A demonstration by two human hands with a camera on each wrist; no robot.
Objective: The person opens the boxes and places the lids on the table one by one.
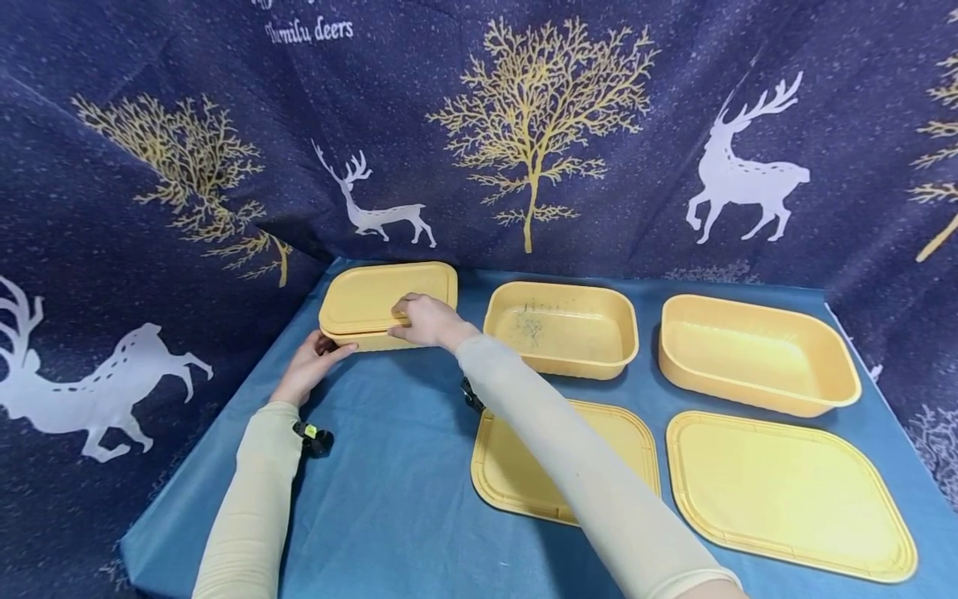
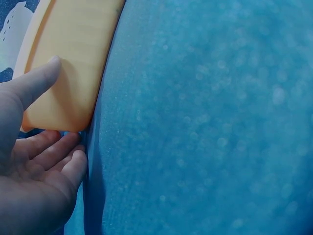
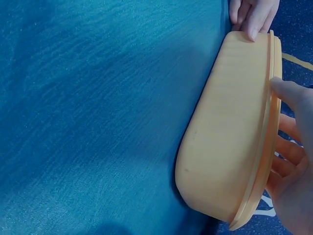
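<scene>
At the back left of the table stands a yellow plastic box (image 1: 372, 342) with a matching lid (image 1: 361, 298) lying over its top. A thin gap shows between lid and box along the front left. My left hand (image 1: 313, 366) holds the box's near left corner. In the left wrist view, its thumb presses the long wall and its fingers lie at the end wall. My right hand (image 1: 428, 321) grips the lid's front edge, thumb at the rim and fingers over the top, as the right wrist view shows.
Two open yellow boxes stand to the right, one in the middle (image 1: 561, 364) and one farther right (image 1: 748, 391). Two flat lids lie before them, a middle one (image 1: 617, 445) partly under my right sleeve and a right one (image 1: 793, 491). Patterned cloth (image 1: 599, 208) hangs behind.
</scene>
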